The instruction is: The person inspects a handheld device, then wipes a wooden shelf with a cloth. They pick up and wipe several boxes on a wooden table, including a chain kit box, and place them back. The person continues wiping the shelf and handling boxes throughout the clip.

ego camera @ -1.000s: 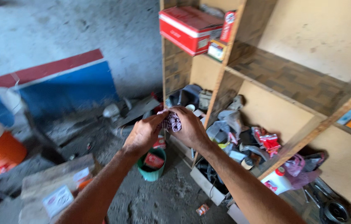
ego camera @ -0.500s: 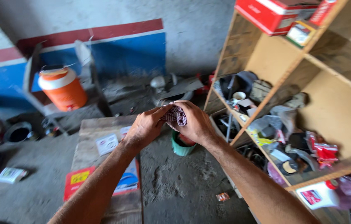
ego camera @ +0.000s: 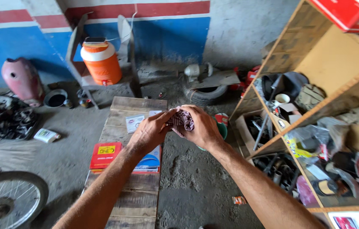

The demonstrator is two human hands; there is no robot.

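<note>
We hold both bare forearms stretched forward, converging at the centre. Our left hand [ego camera: 150, 132] is curled, knuckles up, fingertips meeting the right. Our right hand [ego camera: 201, 127] is cupped, fingers bent inward and closed, its wrist angled toward the left.

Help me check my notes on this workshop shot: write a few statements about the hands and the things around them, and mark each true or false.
1. Both hands hold one checked cloth between them. True: the left hand and right hand close on it together.
2. The orange water cooler lies tipped over on the floor. False: it stands upright on a small stand by the blue wall.
3. A red box lies on the wooden pallet. True.
4. The wooden shelf unit stands to the person's left. False: it is on the right.
5. A tyre lies by the far wall. True.
</note>
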